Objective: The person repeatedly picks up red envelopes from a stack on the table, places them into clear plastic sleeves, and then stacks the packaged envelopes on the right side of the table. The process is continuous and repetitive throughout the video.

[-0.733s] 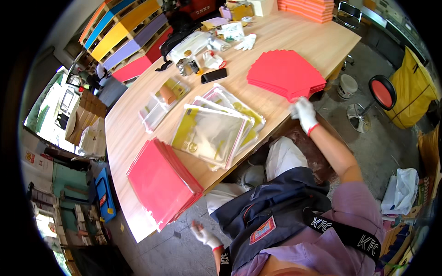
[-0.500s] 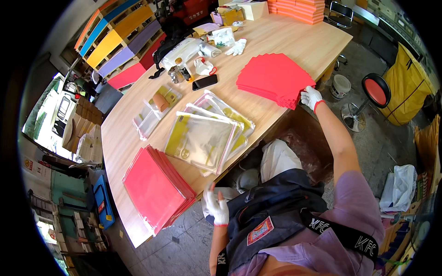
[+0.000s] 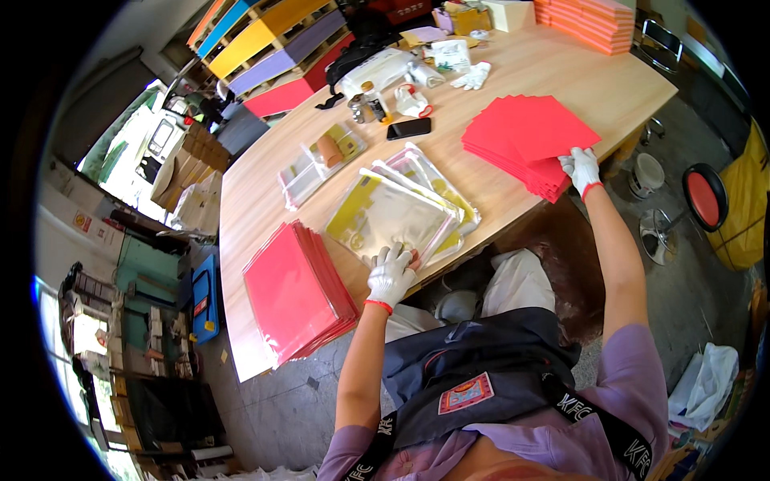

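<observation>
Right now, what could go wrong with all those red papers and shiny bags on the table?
The red sheet stack fans out over the table edge where the right hand grips it, so sheets might slide off. The clear plastic bags under the left hand look slippery and also sit near the edge, so they could slip toward the floor.

Looks like a small packing workshop or warehouse: big wooden surface [image 3: 265,192] loaded with red envelope stacks [image 3: 525,140] and clear bags [image 3: 385,212], painted pallets [image 3: 265,40] leaning behind it, cardboard boxes [image 3: 188,172], bare concrete floor [image 3: 273,401].
</observation>
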A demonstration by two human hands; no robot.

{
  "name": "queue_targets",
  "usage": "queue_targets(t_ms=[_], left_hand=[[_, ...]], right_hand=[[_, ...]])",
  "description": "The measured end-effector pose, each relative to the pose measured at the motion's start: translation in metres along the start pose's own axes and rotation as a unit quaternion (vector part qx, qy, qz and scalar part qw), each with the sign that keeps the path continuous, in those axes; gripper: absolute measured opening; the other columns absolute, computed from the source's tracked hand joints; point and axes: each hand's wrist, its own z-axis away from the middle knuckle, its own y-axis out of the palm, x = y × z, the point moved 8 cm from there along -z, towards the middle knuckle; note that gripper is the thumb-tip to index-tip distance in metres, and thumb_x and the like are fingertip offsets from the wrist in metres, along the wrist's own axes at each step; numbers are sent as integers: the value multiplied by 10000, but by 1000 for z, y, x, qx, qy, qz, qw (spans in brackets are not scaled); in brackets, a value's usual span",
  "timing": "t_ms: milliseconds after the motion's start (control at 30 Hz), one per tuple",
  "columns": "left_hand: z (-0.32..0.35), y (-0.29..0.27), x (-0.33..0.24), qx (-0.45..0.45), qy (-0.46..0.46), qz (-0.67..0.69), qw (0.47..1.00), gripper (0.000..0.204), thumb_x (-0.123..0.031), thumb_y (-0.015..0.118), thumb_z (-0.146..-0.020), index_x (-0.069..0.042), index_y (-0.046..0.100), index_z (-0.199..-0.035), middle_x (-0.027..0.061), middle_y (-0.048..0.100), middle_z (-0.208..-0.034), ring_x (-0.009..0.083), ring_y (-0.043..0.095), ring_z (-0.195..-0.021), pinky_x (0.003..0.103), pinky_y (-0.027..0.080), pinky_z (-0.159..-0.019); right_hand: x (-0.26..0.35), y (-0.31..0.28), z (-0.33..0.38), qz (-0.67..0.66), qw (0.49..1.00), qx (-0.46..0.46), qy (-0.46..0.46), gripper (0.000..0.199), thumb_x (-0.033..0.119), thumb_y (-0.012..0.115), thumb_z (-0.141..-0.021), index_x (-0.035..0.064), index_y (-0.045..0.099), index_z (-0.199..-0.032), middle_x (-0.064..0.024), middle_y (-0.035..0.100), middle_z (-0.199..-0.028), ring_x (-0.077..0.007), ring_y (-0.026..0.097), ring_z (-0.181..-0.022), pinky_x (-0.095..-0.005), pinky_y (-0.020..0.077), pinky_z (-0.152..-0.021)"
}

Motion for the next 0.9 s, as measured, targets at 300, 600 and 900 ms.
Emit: queue_targets(t_ms=[300,600,900], left_hand=[[11,-2,33,-27,-183,41,982,312,-1,538,-672,-140,564,-950,86,544,-1038,307,526,-989,416,482,-750],[37,-26,38,-165,-202,16,965,290,-2,534,-669,-129,592,-924,64,550,-1030,269,539,-963,392,473,-743],[33,-30,50,-139,-232,167,948,141,-109,589,-762,-104,627,-897,83,580,-863,244,582,-731,327,469,-656]], right_hand=[[3,47,163,-79,965,204,147,296,56,475,-821,-25,497,-1105,-102,637,-913,-174,643,-651,-242,509,-482],[-86,17,257,-70,859,302,406,229,142,526,-793,-18,526,-955,-80,577,-637,-82,381,-317,-191,272,-288],[-115,6,268,-115,924,141,337,233,104,574,-811,13,535,-1022,-91,635,-851,-122,570,-489,-206,437,-384]])
